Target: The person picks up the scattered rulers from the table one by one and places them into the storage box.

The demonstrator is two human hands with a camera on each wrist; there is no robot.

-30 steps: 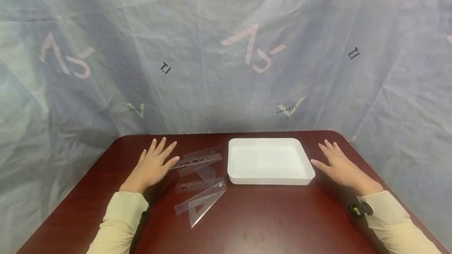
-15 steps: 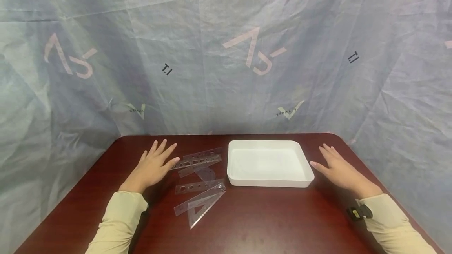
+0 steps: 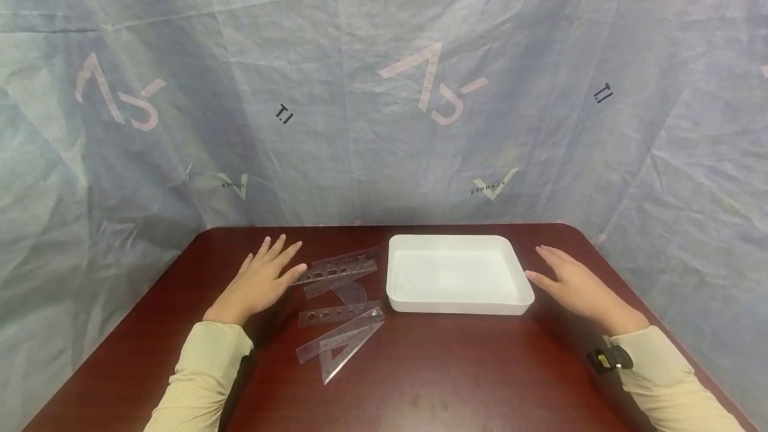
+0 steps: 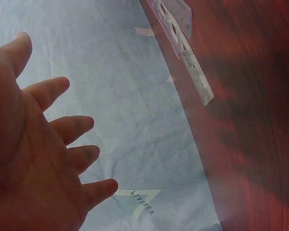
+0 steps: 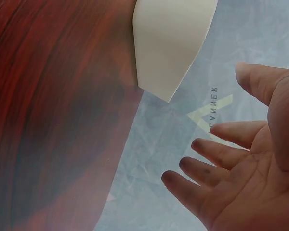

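My left hand [image 3: 255, 285] hovers above the table's left side with fingers spread, holding nothing. Just right of it lie several clear plastic pieces: a stencil ruler [image 3: 336, 273] with cut-out shapes, a protractor [image 3: 351, 292], a ruler with round holes [image 3: 336, 314], a plain ruler [image 3: 330, 344] and a set square [image 3: 345, 354] overlapping it. In the left wrist view the stencil ruler [image 4: 195, 72] is apart from the fingers. A white rectangular tray [image 3: 459, 307] stands right of these pieces. My right hand [image 3: 582, 292] hangs beside the tray's right wall, fingers straight, holding nothing.
The dark red table [image 3: 450, 372] has rounded far corners. A grey printed cloth [image 3: 360, 119] hangs right behind its far edge and along both sides. A black strap device [image 3: 610, 359] sits at the right wrist.
The fingers of my right hand have drawn closer together and shifted slightly left. My left hand, the tray and the clear pieces stay in place, and the head view tilts slightly.
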